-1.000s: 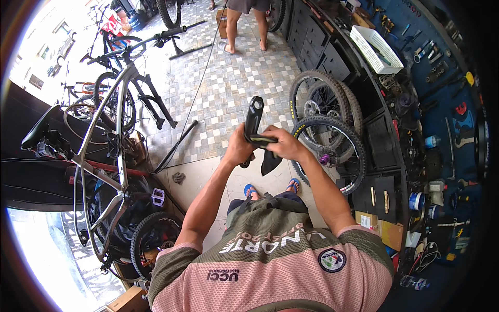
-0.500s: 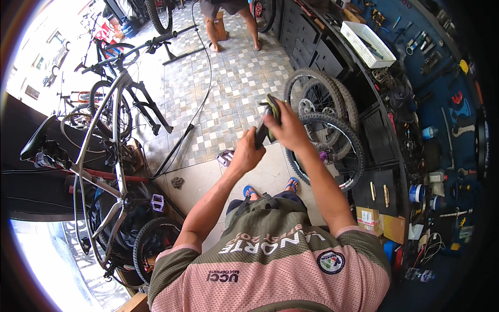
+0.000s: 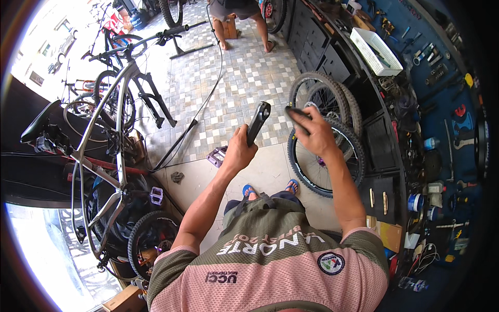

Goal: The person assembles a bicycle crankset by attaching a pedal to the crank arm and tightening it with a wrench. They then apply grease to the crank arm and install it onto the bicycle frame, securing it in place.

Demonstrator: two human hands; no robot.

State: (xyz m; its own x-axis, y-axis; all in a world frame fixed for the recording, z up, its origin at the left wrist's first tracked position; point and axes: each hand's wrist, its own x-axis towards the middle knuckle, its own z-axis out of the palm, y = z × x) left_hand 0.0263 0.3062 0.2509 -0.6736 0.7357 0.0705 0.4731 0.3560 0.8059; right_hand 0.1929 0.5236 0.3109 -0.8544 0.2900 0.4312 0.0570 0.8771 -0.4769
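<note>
A black crank [image 3: 259,122] is gripped by the left hand [image 3: 240,150] (a pedal [image 3: 215,157] is seen beside it); a dark cloth [image 3: 297,115] is held by the right hand [image 3: 318,136].

Crank arm [image 3: 255,127] black with a silvery ring at its end, cloth-like item [image 3: 297,116] dark, loose pedal [image 3: 217,156] dull purple, mounted pedal [image 3: 157,196] pale lavender. Shirt [image 3: 280,283] pink mesh with olive-green band and sleeve ends, pale lettering, round badge [image 3: 331,263] white with dark rim; flip-flops [image 3: 249,190] blue. Patterned floor [image 3: 249,67] a grey, beige and white check, nearer floor tiles [image 3: 275,161] plain cream; bike frame [image 3: 129,71] silver-grey, saddle [image 3: 40,122] black, basket [image 3: 367,55] white, tool wall [image 3: 439,106] dark blue, drawers [image 3: 306,34] black.
</note>
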